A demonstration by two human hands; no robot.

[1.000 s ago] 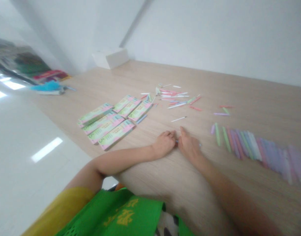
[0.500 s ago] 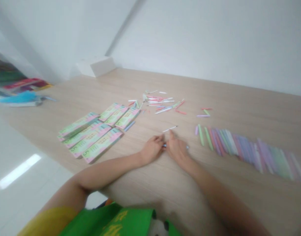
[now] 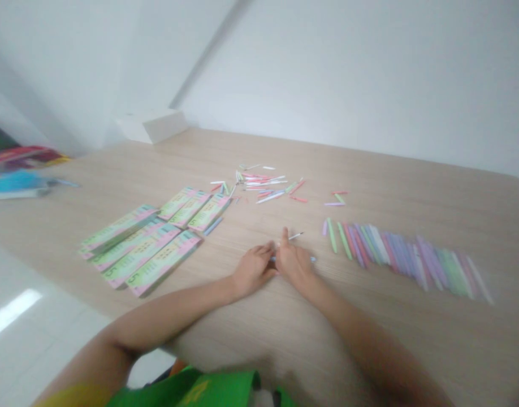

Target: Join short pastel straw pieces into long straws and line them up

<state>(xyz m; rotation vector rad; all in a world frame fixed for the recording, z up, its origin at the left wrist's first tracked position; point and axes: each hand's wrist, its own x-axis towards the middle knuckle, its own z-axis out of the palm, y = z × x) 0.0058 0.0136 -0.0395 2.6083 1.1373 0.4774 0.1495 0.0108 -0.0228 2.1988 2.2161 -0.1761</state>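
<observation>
Close together on the table, my two hands are closed around one slim blue-and-white pen (image 3: 312,259), of which only short pieces show. My left hand (image 3: 253,271) has its fingers curled at the pen's left end. My right hand (image 3: 294,264) grips it from the other side, its index finger pointing forward. Just beyond the right hand lies a thin white pen refill (image 3: 297,236) with a dark tip, partly hidden by that hand. To the right runs a row of pastel pens (image 3: 390,249) in purple, green, pink and white, somewhat blurred.
Several green-and-pink boxes (image 3: 164,260) marked 5 lie at left, with a blue pen (image 3: 213,226) beside them. Loose coloured stick-like pieces (image 3: 268,183) are scattered farther back. A white box (image 3: 153,125) stands at the rear left, and a blue item (image 3: 16,182) lies far left.
The view has shifted slightly, so everything sits a little farther left and lower. My right hand now covers part of the refill. Both hands still grip the pen.
</observation>
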